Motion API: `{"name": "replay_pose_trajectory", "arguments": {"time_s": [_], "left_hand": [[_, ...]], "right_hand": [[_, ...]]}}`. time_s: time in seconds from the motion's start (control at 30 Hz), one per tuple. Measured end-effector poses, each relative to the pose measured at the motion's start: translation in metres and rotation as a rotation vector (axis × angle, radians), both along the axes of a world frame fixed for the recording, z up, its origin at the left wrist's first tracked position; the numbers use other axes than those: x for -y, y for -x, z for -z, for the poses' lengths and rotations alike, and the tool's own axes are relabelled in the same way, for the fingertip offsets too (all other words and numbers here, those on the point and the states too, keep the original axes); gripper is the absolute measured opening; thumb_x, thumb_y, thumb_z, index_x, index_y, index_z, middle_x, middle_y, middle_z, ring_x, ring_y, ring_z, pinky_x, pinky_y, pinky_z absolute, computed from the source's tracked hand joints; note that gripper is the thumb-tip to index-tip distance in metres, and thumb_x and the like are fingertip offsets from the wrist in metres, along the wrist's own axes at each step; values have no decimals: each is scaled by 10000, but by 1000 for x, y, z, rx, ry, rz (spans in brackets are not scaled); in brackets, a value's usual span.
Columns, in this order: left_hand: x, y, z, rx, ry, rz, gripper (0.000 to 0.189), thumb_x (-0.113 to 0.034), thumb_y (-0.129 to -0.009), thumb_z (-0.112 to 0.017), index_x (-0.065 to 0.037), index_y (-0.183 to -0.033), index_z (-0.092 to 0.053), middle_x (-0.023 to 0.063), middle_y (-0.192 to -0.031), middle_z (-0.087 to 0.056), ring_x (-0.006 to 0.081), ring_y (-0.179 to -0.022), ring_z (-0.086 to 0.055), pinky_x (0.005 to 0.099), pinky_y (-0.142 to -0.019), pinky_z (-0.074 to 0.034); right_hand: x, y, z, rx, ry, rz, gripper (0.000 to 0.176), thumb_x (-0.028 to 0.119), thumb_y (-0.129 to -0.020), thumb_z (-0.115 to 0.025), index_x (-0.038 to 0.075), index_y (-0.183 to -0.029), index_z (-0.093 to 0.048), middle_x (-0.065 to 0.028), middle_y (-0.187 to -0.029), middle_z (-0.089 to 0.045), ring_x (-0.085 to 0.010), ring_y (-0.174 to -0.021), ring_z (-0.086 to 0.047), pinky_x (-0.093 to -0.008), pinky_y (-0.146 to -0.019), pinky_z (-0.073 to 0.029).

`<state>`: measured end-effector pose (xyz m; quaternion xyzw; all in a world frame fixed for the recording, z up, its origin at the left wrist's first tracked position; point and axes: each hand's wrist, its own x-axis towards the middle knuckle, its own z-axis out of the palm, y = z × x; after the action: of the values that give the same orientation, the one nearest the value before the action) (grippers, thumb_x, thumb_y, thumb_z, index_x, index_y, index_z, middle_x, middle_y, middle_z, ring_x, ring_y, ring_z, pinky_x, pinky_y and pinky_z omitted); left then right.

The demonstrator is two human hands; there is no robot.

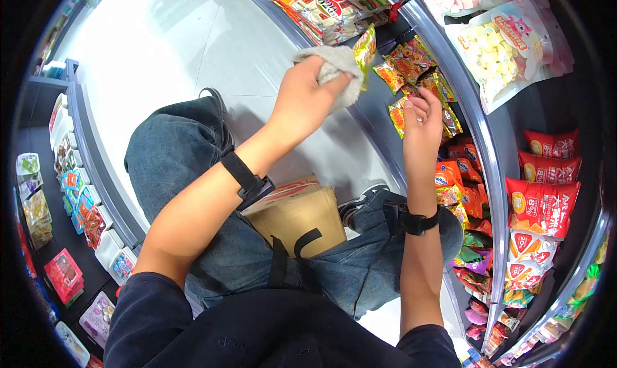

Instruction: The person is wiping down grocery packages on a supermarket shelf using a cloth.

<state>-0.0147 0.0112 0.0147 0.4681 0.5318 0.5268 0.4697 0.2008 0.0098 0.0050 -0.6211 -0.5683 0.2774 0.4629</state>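
Observation:
My left hand (305,98) is closed around a light grey cloth (340,66), above the floor by the lower shelf. A yellow-green snack packet (365,50) stands out just beyond the cloth; whether my left hand's fingers touch it is hidden. My right hand (423,119) is over the lower shelf with its fingers bent and apart, close to small orange and yellow snack packets (406,63). Nothing shows in its grip.
An open cardboard box (299,217) stands on the floor between my legs. Red snack bags (540,207) and a marshmallow bag (504,50) lie on the upper right shelf. Large bags (328,8) lie at the top. Another stocked shelf (106,169) runs down the left.

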Motion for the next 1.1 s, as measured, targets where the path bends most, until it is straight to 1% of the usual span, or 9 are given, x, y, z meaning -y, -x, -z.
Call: {"name": "replay_pose_trajectory", "arguments": {"time_s": [0.1,0.27,0.4,0.5,0.67,0.77,0.87,0.9,1.1], "left_hand": [[9,-1,-4,-332,-140,84,233,-194,-847,-686,-59,-1036,-683,157,-969,-704,345,-883,-666,406,-776,-519],[26,-9,-5,-784,-502,373,182,-184,-776,-689,-81,-919,-643,115,-866,-670,359,-837,-649,461,-711,-517],[29,-10,1,-804,-519,446,248,-162,-739,-709,-93,-963,-628,140,-868,-649,367,-830,-627,492,-699,-490],[32,-14,2,-768,-475,468,262,-177,-757,-717,-86,-986,-628,142,-889,-654,384,-839,-622,495,-714,-492],[26,-22,5,-334,-263,28,272,-224,-844,-686,-23,-1012,-613,203,-936,-632,419,-920,-598,490,-785,-478],[23,-14,2,-347,-241,-5,279,-223,-856,-678,-10,-1023,-611,229,-1029,-601,429,-957,-563,485,-805,-466],[32,-19,11,-609,-396,113,302,-226,-849,-683,-27,-1068,-624,209,-1095,-585,420,-995,-540,489,-839,-449],[33,-23,7,-671,-539,145,337,-237,-837,-688,-43,-1106,-634,193,-1149,-586,405,-1082,-527,499,-896,-416],[28,-21,8,-834,-536,244,394,-222,-877,-627,-35,-1222,-586,213,-1277,-551,398,-1201,-486,502,-1024,-348]], "right_hand": [[4,2,-17,-297,306,-299,416,347,-1002,-546,7,-1241,-553,-115,-1054,-653,-191,-958,-644,-332,-833,-530],[15,26,-21,-600,570,-294,498,468,-1043,-389,48,-1231,-579,-114,-1202,-652,-178,-1074,-638,-358,-891,-514],[15,24,-15,-775,609,-317,457,436,-1041,-419,47,-1206,-591,-96,-1185,-655,-171,-1097,-627,-339,-967,-471],[14,18,-8,-568,534,-221,388,392,-1014,-513,35,-1108,-633,-41,-1013,-648,-119,-900,-600,-302,-789,-486],[2,4,13,-269,379,-132,294,250,-1002,-508,51,-792,-553,12,-744,-492,-94,-718,-461,-320,-670,-407],[-3,-6,20,-173,415,-214,276,259,-1016,-488,24,-1059,-626,-70,-1004,-659,-120,-884,-634,-257,-808,-505],[11,21,6,-551,386,-297,278,206,-1019,-443,-2,-1025,-628,2,-944,-624,-86,-841,-541,-274,-764,-449],[19,26,-10,-598,417,-329,305,178,-1021,-415,-10,-1142,-623,-8,-1051,-647,-77,-921,-561,-254,-833,-453],[23,24,-16,-893,486,-326,262,243,-1019,-511,29,-1095,-641,-21,-1011,-663,-86,-900,-605,-268,-828,-494]]}}
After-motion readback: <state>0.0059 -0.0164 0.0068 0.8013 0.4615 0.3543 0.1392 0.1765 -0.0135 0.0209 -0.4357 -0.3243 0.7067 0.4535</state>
